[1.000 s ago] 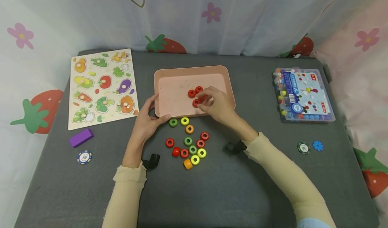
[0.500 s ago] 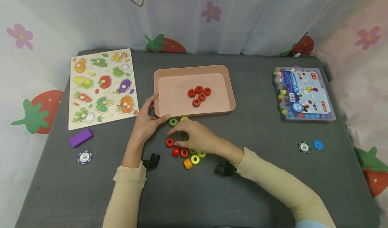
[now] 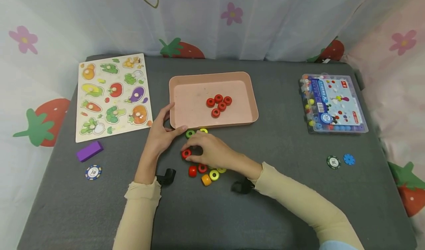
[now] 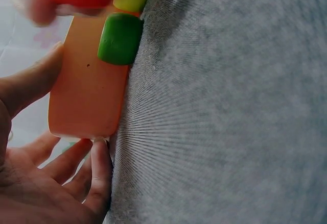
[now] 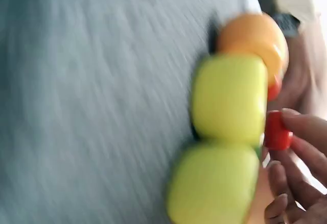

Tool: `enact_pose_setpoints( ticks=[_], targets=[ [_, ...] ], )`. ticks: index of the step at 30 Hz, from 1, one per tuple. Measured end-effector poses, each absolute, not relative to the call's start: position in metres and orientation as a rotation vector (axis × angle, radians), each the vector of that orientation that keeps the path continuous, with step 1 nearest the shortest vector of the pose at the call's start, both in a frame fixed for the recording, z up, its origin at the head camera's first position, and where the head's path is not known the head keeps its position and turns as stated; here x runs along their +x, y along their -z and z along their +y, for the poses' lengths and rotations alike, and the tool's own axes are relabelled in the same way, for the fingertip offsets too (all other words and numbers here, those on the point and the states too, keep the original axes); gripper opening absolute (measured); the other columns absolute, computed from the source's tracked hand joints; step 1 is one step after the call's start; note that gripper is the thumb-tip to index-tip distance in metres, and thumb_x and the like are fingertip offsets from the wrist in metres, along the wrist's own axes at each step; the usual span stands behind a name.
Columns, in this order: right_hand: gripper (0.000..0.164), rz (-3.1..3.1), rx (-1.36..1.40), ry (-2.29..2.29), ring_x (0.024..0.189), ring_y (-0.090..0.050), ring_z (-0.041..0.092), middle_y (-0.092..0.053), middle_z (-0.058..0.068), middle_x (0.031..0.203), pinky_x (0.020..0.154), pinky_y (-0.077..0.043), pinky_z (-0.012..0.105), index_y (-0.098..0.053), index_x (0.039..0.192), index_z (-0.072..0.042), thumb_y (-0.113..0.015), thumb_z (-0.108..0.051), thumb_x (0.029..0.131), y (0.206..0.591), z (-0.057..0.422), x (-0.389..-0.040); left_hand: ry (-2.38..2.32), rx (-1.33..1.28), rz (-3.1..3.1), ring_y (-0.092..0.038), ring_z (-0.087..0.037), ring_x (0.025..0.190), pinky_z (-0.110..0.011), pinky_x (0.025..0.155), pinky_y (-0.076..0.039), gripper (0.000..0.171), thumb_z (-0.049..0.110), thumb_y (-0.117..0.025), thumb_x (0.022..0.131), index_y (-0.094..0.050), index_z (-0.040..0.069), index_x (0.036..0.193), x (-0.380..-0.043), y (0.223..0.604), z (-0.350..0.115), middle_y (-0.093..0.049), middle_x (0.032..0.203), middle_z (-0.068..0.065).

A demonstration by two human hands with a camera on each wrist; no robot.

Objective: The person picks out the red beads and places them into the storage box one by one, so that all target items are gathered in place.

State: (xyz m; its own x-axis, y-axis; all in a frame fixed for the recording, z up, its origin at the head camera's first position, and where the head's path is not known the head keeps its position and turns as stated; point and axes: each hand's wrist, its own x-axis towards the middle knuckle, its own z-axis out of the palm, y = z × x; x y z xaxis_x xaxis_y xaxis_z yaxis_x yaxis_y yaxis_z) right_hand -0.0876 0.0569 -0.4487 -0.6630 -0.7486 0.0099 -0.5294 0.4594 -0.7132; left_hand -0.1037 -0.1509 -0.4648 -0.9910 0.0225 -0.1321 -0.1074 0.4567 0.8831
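My right hand (image 3: 212,152) pinches a red ring-shaped bead (image 3: 186,153) between thumb and fingertips; in the right wrist view this red bead (image 5: 278,130) shows beside the fingers. My left hand (image 3: 160,135) holds the near left corner of a pink tray (image 3: 189,113), thumb at the front rim and fingers along the left side, as the left wrist view also shows. Several red beads (image 3: 221,106) lie in a group inside the tray. In front of it are loose beads: red (image 3: 192,171), orange (image 3: 206,180), yellow (image 3: 214,175) and green (image 3: 190,133). My right hand covers some of them.
A vegetable puzzle board (image 3: 114,98) lies left of the tray, with a purple block (image 3: 89,151) and a poker chip (image 3: 93,172) below it. At right are a clear box of small parts (image 3: 333,104), a dark chip (image 3: 333,162) and a blue disc (image 3: 349,159).
My right hand left the red beads in the tray, came down to the loose beads and took hold of a red one, now slightly shifted. My left hand stayed at the tray corner.
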Motion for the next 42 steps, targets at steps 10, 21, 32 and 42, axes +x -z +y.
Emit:
enact_pose_setpoints(
  ticks=[10,21,32,42],
  targets=[
    [0.027,2.565,-0.802,1.518,0.088,-0.060,0.027,-0.067,0.001,0.097,0.075,-0.047,0.041,-0.074,0.109,-0.010,-0.082,-0.013,0.084,0.439,0.093,-0.136,-1.561,-0.102,2.572,-0.061,-0.029,0.084,-0.030,0.073,-0.049,0.088,0.029,-0.082,0.085,-0.032,0.026,0.157,-0.103,0.463,-0.151,-0.049,0.147,-0.013],
    [0.029,2.587,-0.546,1.510,0.088,-0.059,0.026,-0.067,0.009,0.095,0.078,-0.047,0.033,-0.075,0.110,-0.008,-0.082,-0.009,0.082,0.448,0.102,-0.164,-1.566,-0.102,2.567,-0.060,-0.027,0.084,-0.026,0.070,-0.048,0.089,0.030,-0.082,0.085,-0.031,0.027,0.157,-0.104,0.463,-0.151,-0.050,0.147,-0.012],
    [0.027,2.584,-0.624,1.463,0.092,-0.062,0.026,-0.071,0.009,0.102,0.081,-0.050,0.039,-0.074,0.111,-0.006,-0.080,-0.009,0.084,0.444,0.097,-0.151,-1.568,-0.117,2.567,-0.060,-0.029,0.092,-0.030,0.074,-0.049,0.089,0.030,-0.082,0.084,-0.032,0.028,0.157,-0.104,0.463,-0.149,-0.048,0.149,-0.012],
    [0.030,2.373,-1.027,1.134,0.098,-0.060,0.018,-0.070,0.000,0.108,0.088,-0.050,0.037,-0.073,0.111,-0.012,-0.082,-0.023,0.085,0.431,0.084,-0.100,-1.585,-0.078,2.571,-0.060,-0.027,0.085,-0.024,0.070,-0.048,0.087,0.027,-0.081,0.086,-0.032,0.024,0.157,-0.103,0.465,-0.150,-0.051,0.145,-0.014]
  ],
)
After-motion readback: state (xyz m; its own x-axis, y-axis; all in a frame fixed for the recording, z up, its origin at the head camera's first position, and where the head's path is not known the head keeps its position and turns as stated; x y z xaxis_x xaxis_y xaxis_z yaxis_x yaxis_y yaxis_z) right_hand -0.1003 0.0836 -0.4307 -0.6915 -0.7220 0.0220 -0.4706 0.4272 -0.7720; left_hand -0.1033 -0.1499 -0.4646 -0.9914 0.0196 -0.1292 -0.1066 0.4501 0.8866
